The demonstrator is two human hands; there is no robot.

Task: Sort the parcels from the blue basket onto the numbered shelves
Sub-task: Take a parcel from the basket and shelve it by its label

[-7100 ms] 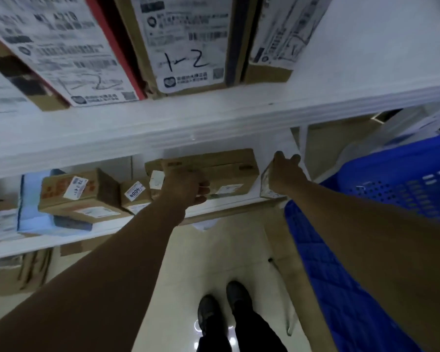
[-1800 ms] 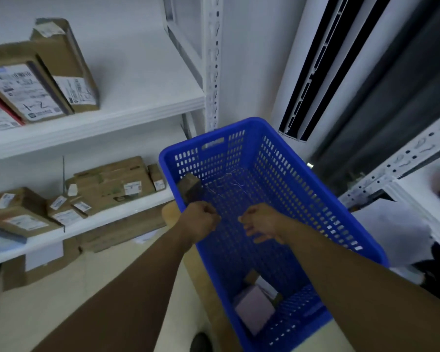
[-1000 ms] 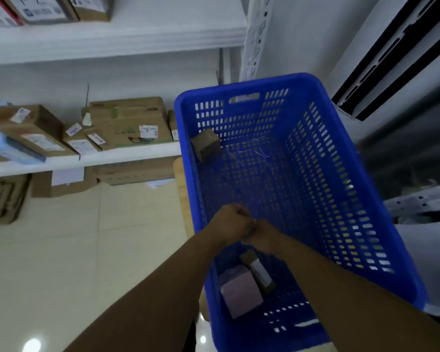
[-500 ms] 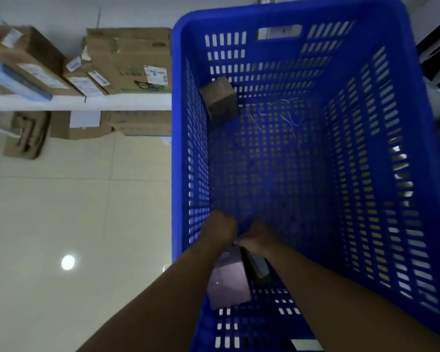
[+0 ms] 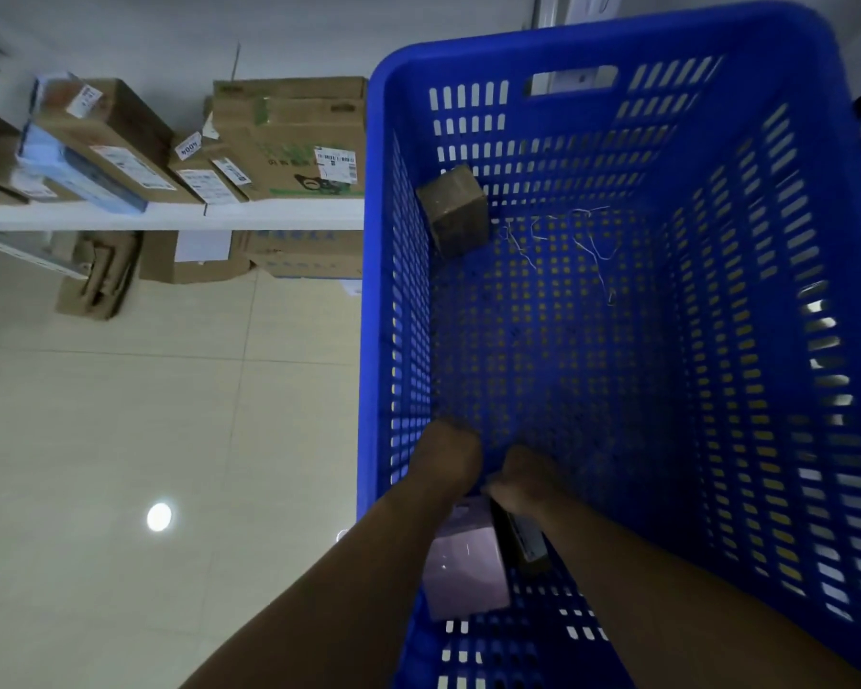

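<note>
- Head view: both hands are low in the blue basket (image 5: 667,39), side by side and touching. The left hand (image 5: 446,460) is at the far end of the pale pink parcel (image 5: 466,569) and the right hand (image 5: 523,482) is on the dark narrow parcel (image 5: 525,539).
- Change: a second ago they hovered above these parcels; now they rest on them (pickup probably starting).
- Grip: fingers are hidden, so it cannot be told.
- Small brown box (image 5: 453,211) unmoved, well ahead of the hands; shelf (image 5: 269,213) lies beyond the left hand.

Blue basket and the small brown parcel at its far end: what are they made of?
Blue basket: looks like moulded plastic, smooth, slightly glossy; slotted walls, rounded rim. Small brown parcel: probably cardboard, matte brown, sharp folded edges; dim light leaves tape uncertain.
</note>
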